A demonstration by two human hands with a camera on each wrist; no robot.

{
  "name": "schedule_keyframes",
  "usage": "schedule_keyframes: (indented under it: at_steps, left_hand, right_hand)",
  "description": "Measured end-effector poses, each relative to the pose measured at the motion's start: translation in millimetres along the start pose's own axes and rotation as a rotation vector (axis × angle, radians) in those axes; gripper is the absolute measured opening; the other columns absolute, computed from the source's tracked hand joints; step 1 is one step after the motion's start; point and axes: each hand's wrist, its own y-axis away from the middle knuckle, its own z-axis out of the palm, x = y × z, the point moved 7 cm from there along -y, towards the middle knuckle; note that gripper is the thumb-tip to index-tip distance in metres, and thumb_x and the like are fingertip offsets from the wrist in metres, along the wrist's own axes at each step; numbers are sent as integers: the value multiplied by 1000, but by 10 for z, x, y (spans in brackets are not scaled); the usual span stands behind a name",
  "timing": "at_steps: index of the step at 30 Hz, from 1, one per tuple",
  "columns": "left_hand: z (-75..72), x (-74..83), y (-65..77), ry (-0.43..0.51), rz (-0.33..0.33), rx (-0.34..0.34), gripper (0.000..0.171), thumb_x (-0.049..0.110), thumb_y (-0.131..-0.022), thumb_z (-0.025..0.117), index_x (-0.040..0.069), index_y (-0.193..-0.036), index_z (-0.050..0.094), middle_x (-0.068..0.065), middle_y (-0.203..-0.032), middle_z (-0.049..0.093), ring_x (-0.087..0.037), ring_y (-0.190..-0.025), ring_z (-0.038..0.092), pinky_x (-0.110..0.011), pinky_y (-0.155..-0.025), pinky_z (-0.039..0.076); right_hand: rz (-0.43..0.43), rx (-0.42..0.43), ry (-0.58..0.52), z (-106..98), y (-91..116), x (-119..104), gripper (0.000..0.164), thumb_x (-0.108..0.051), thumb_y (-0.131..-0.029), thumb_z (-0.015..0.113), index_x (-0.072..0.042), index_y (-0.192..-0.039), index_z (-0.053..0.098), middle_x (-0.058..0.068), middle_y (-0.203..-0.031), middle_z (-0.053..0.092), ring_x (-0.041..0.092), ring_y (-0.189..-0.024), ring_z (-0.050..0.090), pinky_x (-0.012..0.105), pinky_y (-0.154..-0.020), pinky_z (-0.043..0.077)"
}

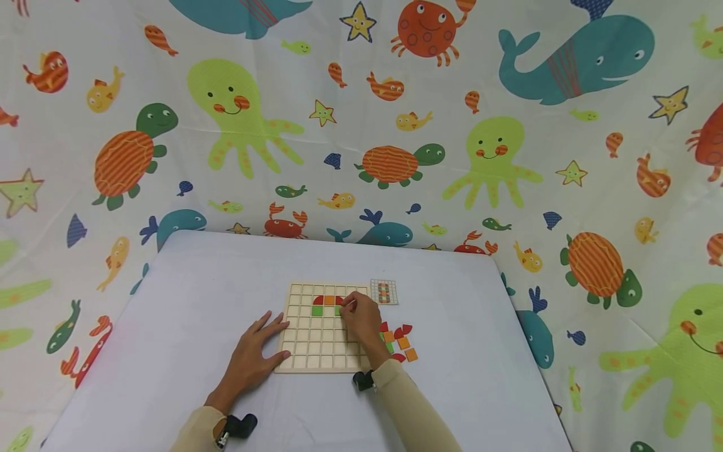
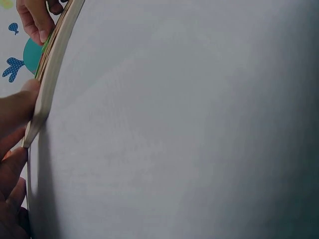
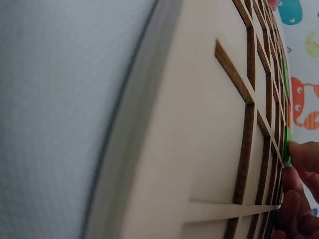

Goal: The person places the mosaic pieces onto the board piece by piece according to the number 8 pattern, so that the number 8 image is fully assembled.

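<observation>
I'm seeing left hand (image 2: 11, 169) touching the wooden board (image 2: 59, 55), right hand (image 2: 36, 20) at a green bit (image 2: 46, 46), mostly white surface (image 2: 174, 109) tbh.

The place resembles a makeshift play or recording corner; whether it belongs to a home, school or studio cannot be told. A wrinkled cloth backdrop (image 1: 344, 135) printed with cartoon sea animals (image 1: 390, 164) rises behind a white-covered table (image 1: 474, 326). A wooden grid board (image 1: 316, 345), bright coloured pieces (image 1: 403, 343) and black wrist cameras (image 1: 244, 425) fit that setting.

Sea-creature curtain (image 1: 407, 207) behind a white-covered table (image 1: 463, 351)
</observation>
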Motion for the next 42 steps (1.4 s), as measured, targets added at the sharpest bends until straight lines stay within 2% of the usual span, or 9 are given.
schedule_keyframes:
  at_steps: [6, 11, 18, 21, 24, 27, 30, 34, 42]
  left_hand:
    - [-8, 6, 4, 3, 3, 3, 70, 21, -83, 91, 14, -147, 64, -11, -162, 53, -49, -155, 38, -75, -119, 34]
    - [-11, 9, 8, 7, 7, 8, 70, 21, -83, 92, 13, -147, 65, -12, -162, 53, -49, -154, 39, -75, -119, 34]
    - [-23, 31, 0, -2, 14, 11, 70, 21, -83, 92, 13, -146, 65, -11, -162, 54, -49, -154, 39, -75, -118, 34]
    - [-31, 38, -1, 0, 15, 12, 70, 21, -82, 92, 13, -146, 65, -11, -161, 54, -49, -154, 39, -76, -118, 34]
    - [-30, 42, 1, 0, 18, 11, 69, 21, -82, 92, 12, -146, 65, -12, -161, 54, -50, -153, 39, -76, -117, 34]
    - [-27, 49, 2, 1, 25, 13, 69, 20, -82, 92, 12, -146, 65, -12, -161, 55, -50, -153, 40, -76, -117, 35]
    - [-31, 55, 5, -2, 30, 18, 69, 21, -82, 92, 11, -145, 65, -12, -160, 55, -50, -153, 40, -76, -117, 35]
    - [-33, 61, 4, -7, 30, 19, 70, 22, -82, 92, 11, -145, 65, -12, -160, 55, -50, -153, 40, -76, -117, 35]
    - [-14, 51, 3, -14, 17, 10, 70, 23, -83, 91, 12, -146, 65, -11, -161, 54, -49, -153, 40, -76, -118, 34]
  right_hand:
    - [-1, -50, -4, 16, -7, 23, 9, -14, -93, 82, -18, -87, 76, -5, -77, 67, 7, -71, 56, 23, -59, 41]
    - [10, -79, -95, -49, 31, 117, 8, -10, -90, 83, -16, -93, 78, -4, -83, 69, 9, -76, 59, 25, -67, 49]
    - [36, -39, -170, -374, 80, 331, 7, -9, -92, 80, -12, -98, 79, 3, -85, 70, 13, -72, 61, 26, -62, 50]
    - [67, -18, -152, -518, 96, 466, 9, -8, -92, 79, -12, -99, 79, 3, -86, 71, 13, -71, 62, 27, -61, 51]
    - [134, -7, -132, -644, 131, 602, 10, -9, -93, 78, -15, -101, 79, 2, -88, 71, 16, -73, 61, 27, -61, 51]
    - [197, -9, -119, -732, 178, 714, 11, -11, -93, 79, -17, -103, 79, 2, -90, 69, 18, -76, 59, 27, -62, 52]
    - [223, -30, -93, -772, 223, 778, 12, -13, -94, 81, -18, -104, 80, 4, -93, 68, 20, -78, 59, 28, -62, 53]
    - [197, -62, -6, -769, 268, 810, 11, -16, -92, 84, -19, -103, 83, 2, -96, 69, 18, -81, 59, 27, -65, 51]
    - [44, -40, 101, -680, 265, 738, 20, -24, -85, 91, -17, -103, 85, 1, -90, 68, 13, -77, 53, 27, -65, 43]
